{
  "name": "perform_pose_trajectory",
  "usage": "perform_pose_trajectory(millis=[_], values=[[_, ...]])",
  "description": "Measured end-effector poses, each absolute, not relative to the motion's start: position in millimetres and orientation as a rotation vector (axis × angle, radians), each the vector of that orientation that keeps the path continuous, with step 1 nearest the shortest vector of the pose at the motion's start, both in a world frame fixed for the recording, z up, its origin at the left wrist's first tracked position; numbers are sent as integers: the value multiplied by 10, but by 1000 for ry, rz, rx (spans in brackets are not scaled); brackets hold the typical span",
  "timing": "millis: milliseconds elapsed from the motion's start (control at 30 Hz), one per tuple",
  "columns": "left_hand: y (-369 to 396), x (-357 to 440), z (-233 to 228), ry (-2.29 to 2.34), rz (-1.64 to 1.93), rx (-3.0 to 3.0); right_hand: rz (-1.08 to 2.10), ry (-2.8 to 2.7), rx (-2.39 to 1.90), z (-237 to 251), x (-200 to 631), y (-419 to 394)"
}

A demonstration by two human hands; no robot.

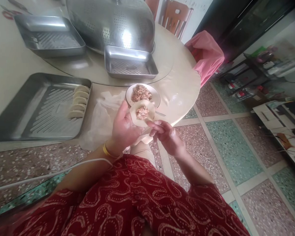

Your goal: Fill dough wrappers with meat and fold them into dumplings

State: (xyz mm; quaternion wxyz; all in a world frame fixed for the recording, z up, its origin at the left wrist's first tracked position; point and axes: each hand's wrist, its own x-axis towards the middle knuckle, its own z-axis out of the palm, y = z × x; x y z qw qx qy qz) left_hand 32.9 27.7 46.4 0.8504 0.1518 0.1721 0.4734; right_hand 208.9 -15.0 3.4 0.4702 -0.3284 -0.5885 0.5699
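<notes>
Holding the round dough (134, 114), topped with meat (142, 112), in the left hand (125, 128), with fingers tucked under it, just on the near side of the plate (158, 93) on the surface (178, 67). Reaching its near right edge with the right hand (167, 135), fingers bent close together, but hard to tell if pinching. Seems to be at the filling step, so probably needing a fold and pinch.

Head-worn view, looking forward, steeply down
</notes>
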Motion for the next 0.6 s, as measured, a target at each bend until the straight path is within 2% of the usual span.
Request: perform_pose_trajectory(millis=[100, 167, 400, 600], values=[[285, 324, 458, 391, 1008, 285, 1401, -1365, -833, 9, 2107, -174], [284, 333, 463, 408, 1040, 267, 1250, -1422, -872, -37, 2121, -205], [228, 426, 495, 387, 996, 262, 262, -2187, -877, -282, 2036, -209], [241, 458, 417, 386, 1061, 306, 75, -2319, -858, -314, 1995, -195]])
